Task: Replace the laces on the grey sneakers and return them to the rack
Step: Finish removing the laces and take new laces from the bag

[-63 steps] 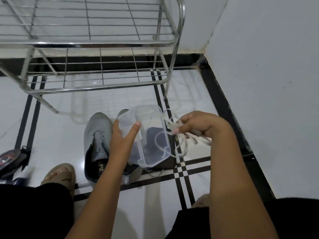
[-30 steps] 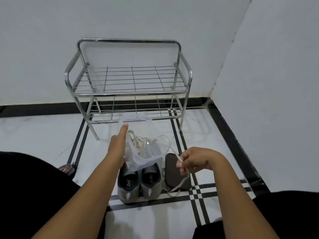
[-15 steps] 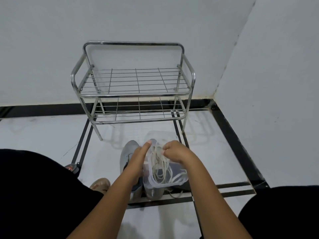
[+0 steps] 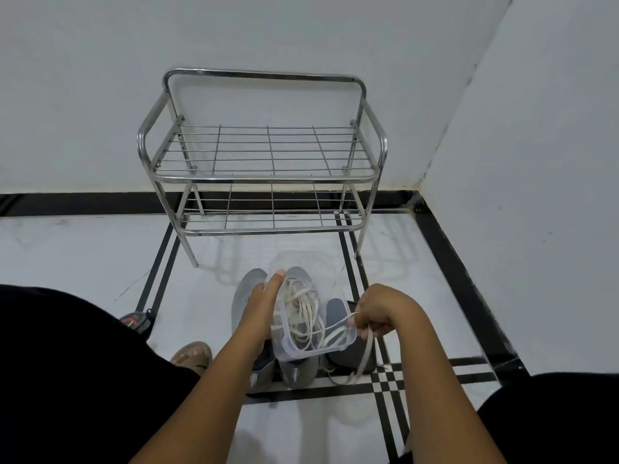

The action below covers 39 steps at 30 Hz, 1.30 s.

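Prob. home entryway corner: steel shoe rack on tiled floor, plain walls.

The shoe rack is polished metal tube and thin wire grid, bright and glossy. The floor is smooth glazed tile, shiny enough to mirror the rack's legs. The container is clear, slightly cloudy plastic. The laces inside look like flat woven cloth, matt off-white. The grey sneakers have a matt knitted fabric upper. The walls are matt paint.
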Tool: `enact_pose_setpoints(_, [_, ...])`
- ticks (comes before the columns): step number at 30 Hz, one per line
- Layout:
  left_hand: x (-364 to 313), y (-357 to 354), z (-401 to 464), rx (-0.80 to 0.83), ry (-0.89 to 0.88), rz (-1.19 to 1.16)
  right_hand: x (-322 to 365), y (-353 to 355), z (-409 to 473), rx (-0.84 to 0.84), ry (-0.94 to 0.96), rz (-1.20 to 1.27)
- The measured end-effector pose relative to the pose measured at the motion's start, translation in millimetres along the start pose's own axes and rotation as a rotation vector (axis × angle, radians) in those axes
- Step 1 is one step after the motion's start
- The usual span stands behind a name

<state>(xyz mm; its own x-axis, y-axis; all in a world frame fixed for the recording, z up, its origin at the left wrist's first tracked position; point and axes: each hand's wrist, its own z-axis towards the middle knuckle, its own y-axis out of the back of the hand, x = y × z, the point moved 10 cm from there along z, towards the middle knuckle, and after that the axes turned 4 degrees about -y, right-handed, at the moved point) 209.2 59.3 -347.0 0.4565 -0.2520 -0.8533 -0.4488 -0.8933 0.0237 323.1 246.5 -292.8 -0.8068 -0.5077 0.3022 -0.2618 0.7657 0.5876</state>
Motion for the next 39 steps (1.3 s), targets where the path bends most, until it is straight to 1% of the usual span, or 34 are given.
enact_pose_setpoints(2, [0,3,1,-0.022,-0.02,0.063,6,10,-4,-0.034,-0.01,-0.018])
enact_pose_setpoints(3, [1,4,2,-0.029,-0.028,0.093,13,14,-5,-0.038,0.022,0.04])
enact_pose_setpoints(4, [2,3,2,-0.031,-0.032,0.118,23,17,-7,-0.042,0.081,0.148])
enact_pose_setpoints(6, [5,-1,3,-0.019,-0.027,0.144,42,17,-8,-0.03,0.202,0.489])
enact_pose_setpoints(7, [7,-4,3,-0.007,-0.024,0.136,47,17,-6,-0.064,0.228,0.662])
enact_pose_setpoints(8, [9,-6,4,0.007,-0.014,0.114,47,15,-1,-0.127,0.221,0.757])
enact_pose_setpoints(9, [10,-9,5,0.022,0.0,0.084,46,15,4,-0.214,0.206,0.734])
enact_pose_setpoints(10, [13,-10,7,0.032,0.024,0.052,46,12,9,-0.284,0.178,0.599])
enact_pose_setpoints(12, [17,-8,8,0.025,0.069,-0.01,46,-6,19,-0.242,0.121,0.322])
enact_pose_setpoints(13, [18,-4,9,0.007,0.085,-0.04,46,-9,22,-0.225,0.113,0.285])
enact_pose_setpoints(14, [19,1,10,-0.019,0.093,-0.064,45,-4,24,-0.239,0.132,0.339])
enact_pose_setpoints(15, [20,5,12,-0.048,0.092,-0.083,43,9,24,-0.293,0.159,0.448])
enact_pose_setpoints(17, [21,15,16,-0.109,0.072,-0.118,20,39,29,-0.444,0.142,0.686])
enact_pose_setpoints(18, [21,20,17,-0.137,0.049,-0.138,3,51,34,-0.509,0.117,0.752])
enact_pose_setpoints(19, [21,24,19,-0.161,0.026,-0.156,-17,56,42,-0.547,0.057,0.77])
enact_pose_setpoints(20, [22,28,21,-0.184,0.007,-0.162,-38,54,52,-0.567,-0.027,0.737])
enact_pose_setpoints(22, [24,33,25,-0.216,-0.006,-0.162,-84,29,77,-0.551,-0.206,0.687])
enact_pose_setpoints(25, [31,38,33,-0.24,0.002,-0.17,-141,-43,106,-0.397,-0.518,0.54])
enact_pose_setpoints(27, [40,41,41,-0.262,0.041,-0.181,-159,-80,119,-0.31,-0.596,0.533])
enact_pose_setpoints(29, [43,39,44,-0.262,0.048,-0.207,-174,-106,125,-0.27,-0.644,0.623])
enact_pose_setpoints(31, [42,35,49,-0.242,0.035,-0.218,-185,-126,133,-0.25,-0.662,0.806])
enact_pose_setpoints(33, [40,30,52,-0.226,0.026,-0.217,-184,-134,143,-0.247,-0.579,1.005])
enact_pose_setpoints(35, [42,27,53,-0.218,0.028,-0.216,-185,-138,150,-0.259,-0.517,1.144])
enact_pose_setpoints(37, [46,26,53,-0.218,0.049,-0.217,-187,-141,153,-0.249,-0.499,1.222])
enact_pose_setpoints(39, [51,27,53,-0.221,0.074,-0.209,-185,-143,153,-0.225,-0.492,1.241])
